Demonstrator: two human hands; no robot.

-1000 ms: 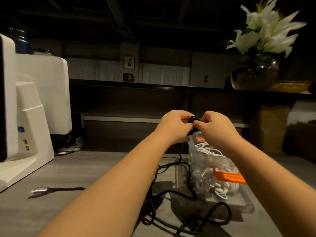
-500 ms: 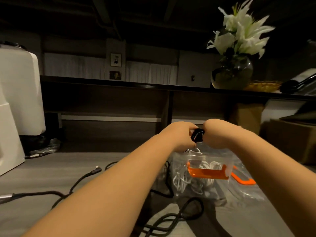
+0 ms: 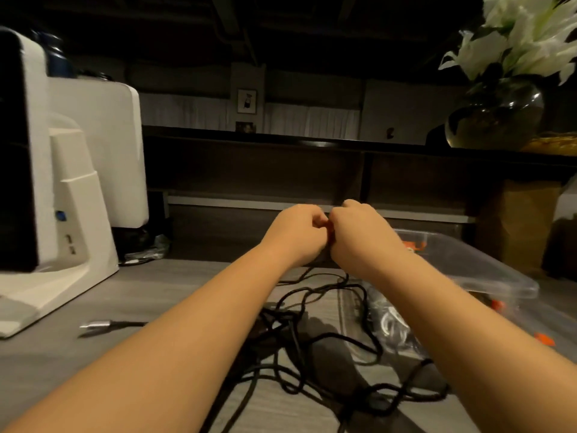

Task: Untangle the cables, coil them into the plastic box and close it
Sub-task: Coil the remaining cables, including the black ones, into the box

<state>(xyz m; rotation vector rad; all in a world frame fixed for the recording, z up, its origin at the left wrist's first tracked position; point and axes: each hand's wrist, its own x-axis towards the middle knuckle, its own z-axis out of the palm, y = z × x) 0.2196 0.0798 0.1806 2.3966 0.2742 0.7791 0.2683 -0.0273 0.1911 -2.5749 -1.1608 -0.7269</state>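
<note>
Both hands are raised together above the tabletop [image 3: 175,295], knuckles almost touching. The left hand [image 3: 296,234] and the right hand [image 3: 363,235] each have their fingers curled tight, and a small dark-reddish bit shows in the gap between them; it looks like part of a cable pinched there, though what exactly is held cannot be told. A thin black strand drops from under the hands toward the black cable tangle [image 3: 312,348], which sprawls on the tabletop directly below and nearer the person than the hands, its loops running mostly toward and away from the person between the forearms. One free metal-tipped plug end [image 3: 96,325] lies well apart to the left, its long axis left to right. The clear plastic box [image 3: 474,264] sits to the right of the tangle, just beyond the right forearm, with white cables [image 3: 392,323] already inside and orange clips on it; its lid looks open. The right hand is the nearer one to the box, so coiled cable would likely travel rightward and down.
</note>
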